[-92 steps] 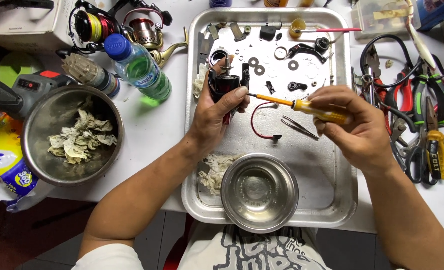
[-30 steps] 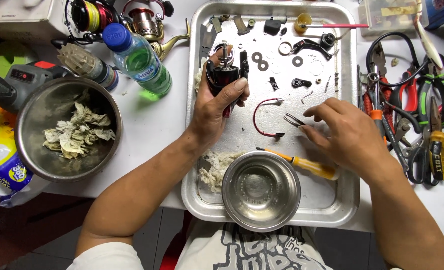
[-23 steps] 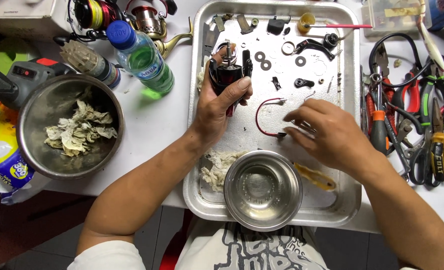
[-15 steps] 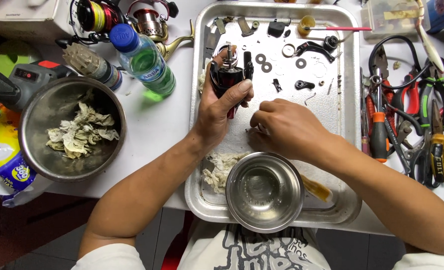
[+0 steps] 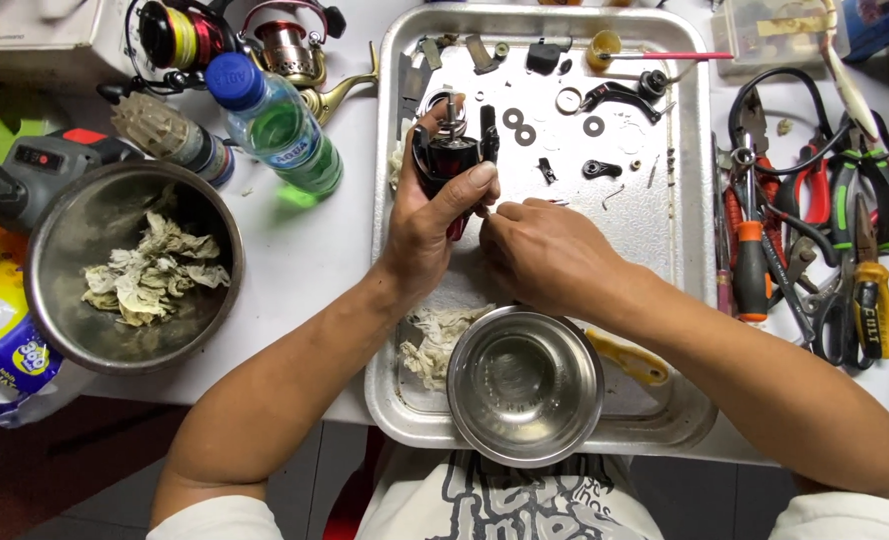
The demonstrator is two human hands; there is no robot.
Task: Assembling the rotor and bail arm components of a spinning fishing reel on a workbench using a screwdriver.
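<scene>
Your left hand (image 5: 430, 225) holds the dark fishing reel body (image 5: 452, 160) upright over the upper middle of the metal tray (image 5: 685, 300), fingers wrapped around it and the thumb pressed on its right side. This grip is the same as in all the earlier frames. Your right hand (image 5: 550, 255) has changed much: three seconds ago it held the yellow-handled screwdriver (image 5: 627, 358) against the reel, then it put the tool down and went to the small parts on the tray. Now it has come across to the left and its fingertips touch the reel just under your left thumb. The fingers are curled close together; I cannot tell if they pinch some small part, because the hand hides it. The screwdriver lies now on the tray beside the small steel bowl (image 5: 525, 385), partly under your right forearm. The crumpled tissue (image 5: 435, 340) stays left of this bowl. On the counter, the big bowl (image 5: 55, 300) with used tissue and the green bottle (image 5: 280, 125) have not moved.
</scene>
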